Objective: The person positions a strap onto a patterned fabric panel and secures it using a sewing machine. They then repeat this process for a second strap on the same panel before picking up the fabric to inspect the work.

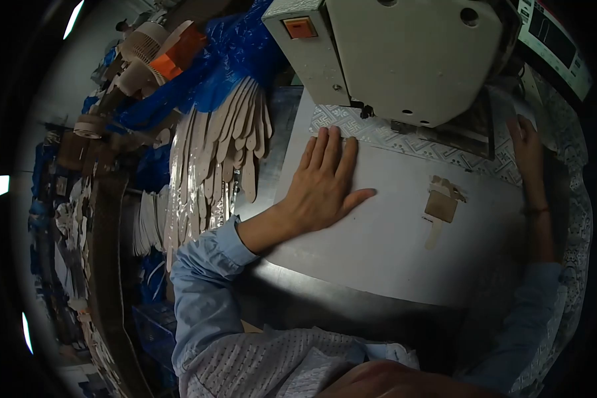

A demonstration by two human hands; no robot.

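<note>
My left hand lies flat on a large white sheet, fingers spread and thumb out to the side. Its fingertips reach a silvery patterned strip that runs across the sheet under the machine head. At the sheet's right side is my right hand, seen edge-on in dim light. Its fingers look bent around the sheet's edge. Between my hands, a small tan square patch with torn bits around it shows on the sheet. The sheet rests on a metal worktop.
Left of the sheet hangs a bundle of long beige strips in clear plastic, under blue plastic wrap. An orange switch is on the machine's side, and a control panel stands at upper right. Patterned material lines the right edge.
</note>
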